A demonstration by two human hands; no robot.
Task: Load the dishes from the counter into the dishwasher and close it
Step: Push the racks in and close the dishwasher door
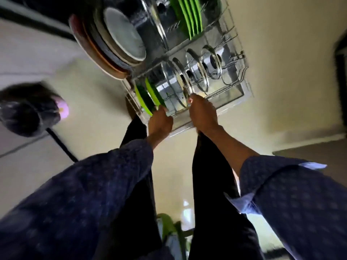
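- The lower rack (187, 76) stands pulled out of the dishwasher, loaded and seen from steeply above; the view is motion-blurred.
- Left hand (159, 121): fingers curled at the rack's near rim, just beside 2 green plates (148, 98) standing on edge at the near-left corner. Whether it grips the rim wire or a plate edge cannot be told.
- Right hand (201, 113): fingers curled at the near rim, with the fingertips at the lower edge of a glass lid (180, 81). It appears to hold the rim; whether it also holds the lid is unclear.
- Load: 3 or more glass lids upright in the tines, a stack of large plates (112, 45) leaning at the left, and more green plates (189, 15) at the far end.
- Judgement: loading looks largely complete. The step in hand is either a final seating of items or the push of the rack inward.
- Recommendation: push evenly with both hands at the rim, low and straight, so the upright lids and plates do not tip or knock together. Confirm that the leaning plates clear the left side of the opening.
- Surroundings: a dark bag with a pink part (32, 109) lies on the floor, well to the left.
- Obstruction: the person's legs (212, 184) stand close to the rack front. They must step back before the door can swing up.
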